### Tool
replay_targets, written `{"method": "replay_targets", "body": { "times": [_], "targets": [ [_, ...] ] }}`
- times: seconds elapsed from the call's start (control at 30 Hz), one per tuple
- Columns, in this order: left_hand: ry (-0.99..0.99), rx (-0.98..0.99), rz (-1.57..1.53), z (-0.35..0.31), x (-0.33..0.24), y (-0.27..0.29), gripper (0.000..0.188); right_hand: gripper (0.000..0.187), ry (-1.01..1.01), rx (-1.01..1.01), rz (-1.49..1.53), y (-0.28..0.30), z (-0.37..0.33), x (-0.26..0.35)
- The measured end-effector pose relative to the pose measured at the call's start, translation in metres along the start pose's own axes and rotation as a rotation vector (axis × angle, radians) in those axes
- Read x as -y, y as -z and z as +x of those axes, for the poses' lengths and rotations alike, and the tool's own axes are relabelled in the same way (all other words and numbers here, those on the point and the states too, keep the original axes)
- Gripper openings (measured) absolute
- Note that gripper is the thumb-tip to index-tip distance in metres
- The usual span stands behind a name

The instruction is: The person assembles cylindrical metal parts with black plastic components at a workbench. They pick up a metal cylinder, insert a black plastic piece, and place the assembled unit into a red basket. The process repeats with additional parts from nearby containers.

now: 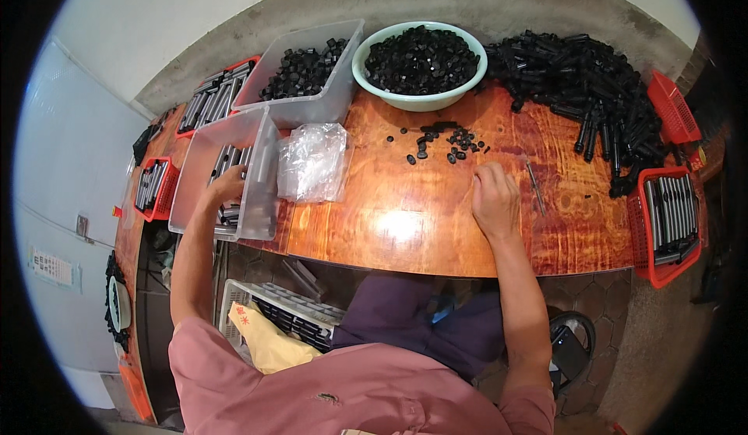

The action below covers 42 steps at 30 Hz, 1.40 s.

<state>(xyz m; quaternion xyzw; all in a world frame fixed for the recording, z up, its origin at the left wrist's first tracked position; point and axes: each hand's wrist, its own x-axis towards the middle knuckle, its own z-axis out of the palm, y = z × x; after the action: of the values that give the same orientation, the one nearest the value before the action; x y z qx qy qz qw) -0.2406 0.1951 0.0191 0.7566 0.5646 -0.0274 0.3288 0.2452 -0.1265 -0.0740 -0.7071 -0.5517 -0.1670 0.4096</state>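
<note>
My left hand [227, 185] reaches into a clear plastic bin [267, 162] at the left. Its fingers are curled over the grey tubes with dark ends [228, 157] lying in there, and seem to grip one; the bin wall and the hand hide part of it. My right hand [496, 200] rests on the glossy wooden table [366, 236] with its fingers curled inward. Whatever they hold, if anything, is hidden. Just beyond it lie several small black parts [460, 140]. A thin metal rod [536, 188] lies to its right.
A folded clear plastic bag [313, 162] lies beside the bin. Behind stand a second bin [343, 69] and a pale bowl [421, 103], both full of black pieces. Black tubular parts [580, 84] are heaped at far right. Red baskets [645, 240] of tubes stand at both sides.
</note>
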Motion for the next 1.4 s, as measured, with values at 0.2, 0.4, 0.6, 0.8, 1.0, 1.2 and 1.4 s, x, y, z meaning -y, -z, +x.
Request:
{"method": "replay_targets", "body": {
  "times": [0.2, 0.4, 0.6, 0.8, 1.0, 1.2, 1.4],
  "targets": [
    [0.136, -0.025, -0.018, -0.009, -0.014, -0.003, 0.040, 0.013, -0.005, 0.045, -0.018, 0.003, -0.001, 0.002],
    [0.202, -0.101, 0.070, -0.007, -0.014, -0.002, 0.038, 0.011, 0.022, 0.040, 0.006, 0.003, 0.000, 0.005],
    [0.212, -0.107, -0.312, -0.012, -0.025, -0.012, 0.033, 0.010, 0.007, 0.074, -0.010, 0.003, -0.001, 0.000],
    [0.070, -0.525, 0.237, -0.031, -0.026, 0.026, 0.040, 0.009, 0.019, 0.078, 0.000, 0.005, -0.001, 0.006],
    [-0.377, -0.988, 0.060, -0.102, -0.100, 0.045, 0.038, 0.006, -0.006, 0.109, 0.005, 0.006, -0.001, 0.010],
    [-0.750, -0.462, -0.957, -0.087, -0.190, -0.040, 0.024, 0.007, 0.015, 0.087, -0.009, 0.010, 0.000, 0.010],
    [-0.312, 0.295, -1.793, -0.025, -0.256, -0.173, 0.034, 0.006, -0.022, 0.066, 0.015, 0.008, 0.004, 0.007]
  ]
}}
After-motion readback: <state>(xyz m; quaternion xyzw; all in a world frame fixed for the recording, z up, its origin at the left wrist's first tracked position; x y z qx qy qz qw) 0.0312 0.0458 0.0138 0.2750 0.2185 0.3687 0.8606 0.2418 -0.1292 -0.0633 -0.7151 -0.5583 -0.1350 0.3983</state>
